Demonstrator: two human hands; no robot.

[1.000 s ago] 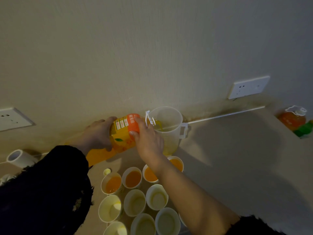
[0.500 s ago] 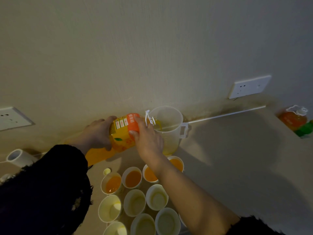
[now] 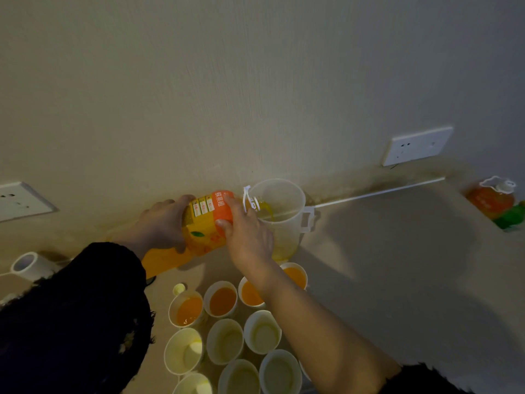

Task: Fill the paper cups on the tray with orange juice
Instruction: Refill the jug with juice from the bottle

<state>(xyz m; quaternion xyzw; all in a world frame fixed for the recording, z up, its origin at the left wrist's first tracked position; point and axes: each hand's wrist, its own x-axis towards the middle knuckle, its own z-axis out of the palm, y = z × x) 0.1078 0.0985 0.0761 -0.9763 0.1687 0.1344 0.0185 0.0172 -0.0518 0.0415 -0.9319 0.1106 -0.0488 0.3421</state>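
Observation:
Both my hands hold a large orange juice bottle (image 3: 203, 223) tipped on its side. My left hand (image 3: 162, 226) grips its body, my right hand (image 3: 244, 231) its neck end. Juice runs from its mouth into a clear plastic pitcher (image 3: 279, 206) standing by the wall. In front, white paper cups stand grouped together; the far row holds juice, such as one cup (image 3: 223, 300), and the nearer cups, such as one (image 3: 225, 341), hold none. The tray under them is hidden. A small yellow cap (image 3: 179, 288) lies beside the cups.
A second juice bottle (image 3: 493, 200) with a green item beside it lies at the far right. A roll of white tape (image 3: 29, 264) sits at the left. Wall sockets are at the left (image 3: 20, 200) and right (image 3: 416, 145). A white strip (image 3: 380, 191) runs along the wall.

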